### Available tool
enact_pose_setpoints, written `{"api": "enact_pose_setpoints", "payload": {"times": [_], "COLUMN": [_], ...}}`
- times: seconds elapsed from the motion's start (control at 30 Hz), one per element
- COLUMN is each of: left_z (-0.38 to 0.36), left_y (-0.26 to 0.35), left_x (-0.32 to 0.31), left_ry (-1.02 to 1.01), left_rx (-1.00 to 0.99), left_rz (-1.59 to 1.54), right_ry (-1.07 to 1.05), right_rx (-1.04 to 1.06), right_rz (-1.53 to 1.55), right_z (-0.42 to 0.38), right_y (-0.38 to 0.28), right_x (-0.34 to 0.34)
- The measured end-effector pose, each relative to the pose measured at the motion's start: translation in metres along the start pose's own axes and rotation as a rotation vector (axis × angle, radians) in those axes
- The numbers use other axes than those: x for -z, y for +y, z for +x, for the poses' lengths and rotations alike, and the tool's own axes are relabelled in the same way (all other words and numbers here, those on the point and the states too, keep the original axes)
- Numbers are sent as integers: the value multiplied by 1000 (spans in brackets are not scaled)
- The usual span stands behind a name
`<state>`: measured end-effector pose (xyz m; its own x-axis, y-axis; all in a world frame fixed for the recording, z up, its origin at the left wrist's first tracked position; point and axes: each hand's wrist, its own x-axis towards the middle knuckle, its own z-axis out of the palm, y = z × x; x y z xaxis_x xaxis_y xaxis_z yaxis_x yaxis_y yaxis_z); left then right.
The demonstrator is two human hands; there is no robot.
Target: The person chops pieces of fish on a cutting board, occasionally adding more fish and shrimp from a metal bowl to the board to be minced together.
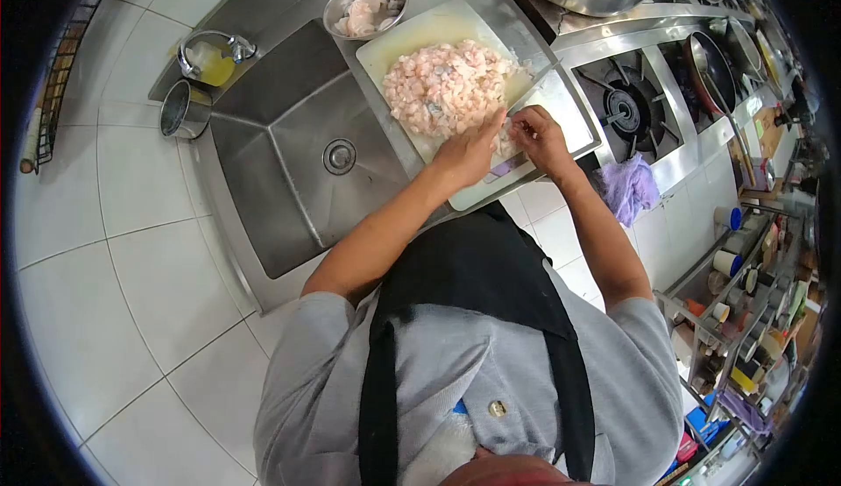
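Observation:
A heap of pale pink chopped meat covers much of the white cutting board beside the sink. My left hand lies against the lower right edge of the heap, its fingers stretched out. Just right of it, my right hand is closed at the board's right side, with its fingers bent together; what they hold, if anything, is too small to name. Small bits of meat lie between the two hands. A purple and metal object, perhaps a knife, shows partly below them on the board.
A steel bowl with larger meat pieces stands above the sink basin. The faucet and a metal cup are at the left. Right of the board are a metal tray, a gas burner and a purple cloth.

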<state>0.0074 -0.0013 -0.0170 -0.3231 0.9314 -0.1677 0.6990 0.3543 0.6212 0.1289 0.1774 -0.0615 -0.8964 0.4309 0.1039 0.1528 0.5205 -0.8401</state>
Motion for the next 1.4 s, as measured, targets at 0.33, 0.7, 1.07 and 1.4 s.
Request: {"api": "enact_pose_setpoints", "payload": {"times": [0.33, 0.7, 1.07, 1.4], "left_z": [-35, 2, 10, -43], "left_y": [24, -5, -21, 19], "left_x": [35, -7, 7, 45], "left_ry": [-96, 61, 20, -31], "left_rx": [65, -51, 37, 157], "left_rz": [53, -60, -170, 73], "right_ry": [36, 90, 48, 62], "right_rx": [27, 61, 43, 21], "right_rz": [3, 23, 8, -11], "right_z": [-1, 0, 0, 0], "right_y": [-6, -4, -1, -14], "right_x": [-3, -6, -14, -17]}}
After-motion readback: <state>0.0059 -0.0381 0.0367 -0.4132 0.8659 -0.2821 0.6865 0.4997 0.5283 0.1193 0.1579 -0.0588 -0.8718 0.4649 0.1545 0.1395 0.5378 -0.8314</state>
